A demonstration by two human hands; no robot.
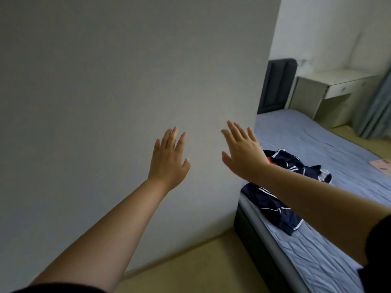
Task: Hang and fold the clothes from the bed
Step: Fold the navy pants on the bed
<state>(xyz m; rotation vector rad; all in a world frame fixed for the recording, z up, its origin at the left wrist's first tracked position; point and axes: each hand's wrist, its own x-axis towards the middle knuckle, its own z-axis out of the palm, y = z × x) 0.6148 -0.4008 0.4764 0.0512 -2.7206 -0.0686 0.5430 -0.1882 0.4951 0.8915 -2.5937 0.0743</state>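
Not started: left hand [169, 159] and right hand [243, 153] raised, fingers spread, holding nothing; next move is probably reaching right for the navy clothes [273, 205] on the bed [330, 157].

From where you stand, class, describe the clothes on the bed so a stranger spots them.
Right of the wall is a blue-sheeted bed. By its left edge lie crumpled navy clothes. White stripes and a red patch distinguish them from the flat pink item beyond.
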